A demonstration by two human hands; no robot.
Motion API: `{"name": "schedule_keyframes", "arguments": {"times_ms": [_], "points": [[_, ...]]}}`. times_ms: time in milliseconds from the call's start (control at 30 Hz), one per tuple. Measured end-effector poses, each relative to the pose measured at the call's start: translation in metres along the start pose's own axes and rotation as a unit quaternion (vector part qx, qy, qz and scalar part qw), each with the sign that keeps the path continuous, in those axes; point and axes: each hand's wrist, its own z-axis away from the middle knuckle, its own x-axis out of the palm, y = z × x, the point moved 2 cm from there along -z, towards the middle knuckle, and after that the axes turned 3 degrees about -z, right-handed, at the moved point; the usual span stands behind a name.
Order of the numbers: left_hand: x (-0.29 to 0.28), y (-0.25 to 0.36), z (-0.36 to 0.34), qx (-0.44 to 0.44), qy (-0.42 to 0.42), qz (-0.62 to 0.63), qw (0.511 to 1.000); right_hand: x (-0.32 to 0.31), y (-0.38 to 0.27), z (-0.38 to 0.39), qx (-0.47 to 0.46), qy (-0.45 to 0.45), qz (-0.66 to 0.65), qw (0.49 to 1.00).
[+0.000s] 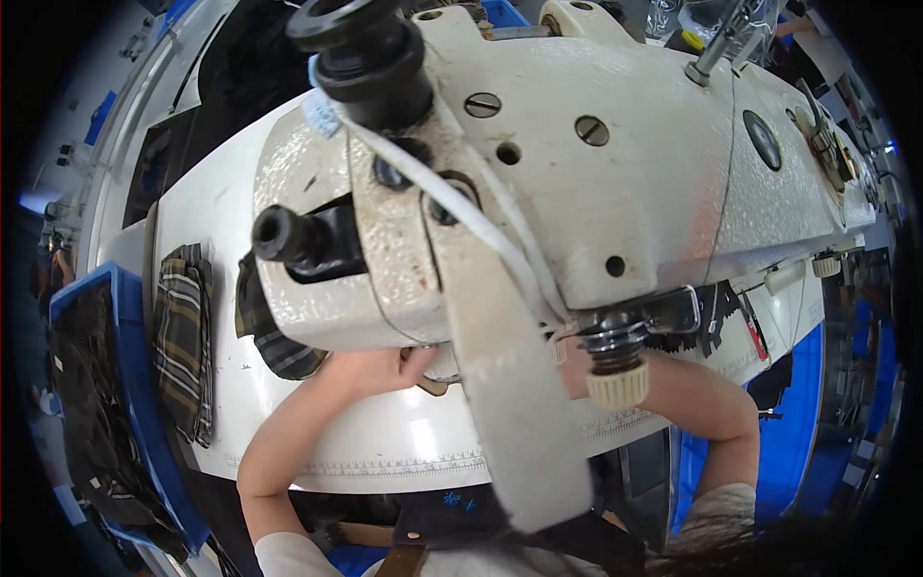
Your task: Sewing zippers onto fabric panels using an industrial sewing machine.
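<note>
A large off-white sewing machine (625,163) fills the middle of the view and covers most of my hands. My left hand (385,370) is under its left end, with bent, closed fingers; the fingertips and whatever they hold are hidden. Beside that hand, a dark plaid cloth (279,332) shows from below the machine. My right hand (575,367) is largely behind a pale hanging lever (524,423) and a cream ribbed knob (617,385), so its fingers cannot be seen. Both forearms reach in over the front edge of the white table (385,433).
Folded plaid pieces (183,337) lie at the table's left. Beyond them stands a blue crate (135,356) holding dark garments. Black jagged-edged cloth (707,322) and a small red-and-black tool (755,337) lie at right. A ruler strip (385,468) runs along the front edge.
</note>
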Motion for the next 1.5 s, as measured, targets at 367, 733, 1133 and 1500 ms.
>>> {"name": "schedule_keyframes", "arguments": {"times_ms": [367, 733, 1133, 1500], "points": [[-0.005, -0.011, -0.004, 0.031, -0.062, 0.055, 0.996, 0.008, -0.011, 0.013, 0.036, -0.017, -0.002, 0.999], [-0.036, 0.032, -0.021, 0.285, 0.091, -0.267, 0.916, -0.002, -0.016, 0.008, 0.019, -0.063, 0.06, 0.996], [-0.023, 0.014, -0.025, 0.166, 0.113, -0.013, 0.98, 0.003, -0.007, 0.004, 0.041, -0.02, 0.049, 0.998], [-0.004, 0.023, -0.014, 0.241, 0.18, -0.225, 0.927, 0.021, -0.009, 0.015, 0.044, -0.121, -0.017, 0.991]]}}
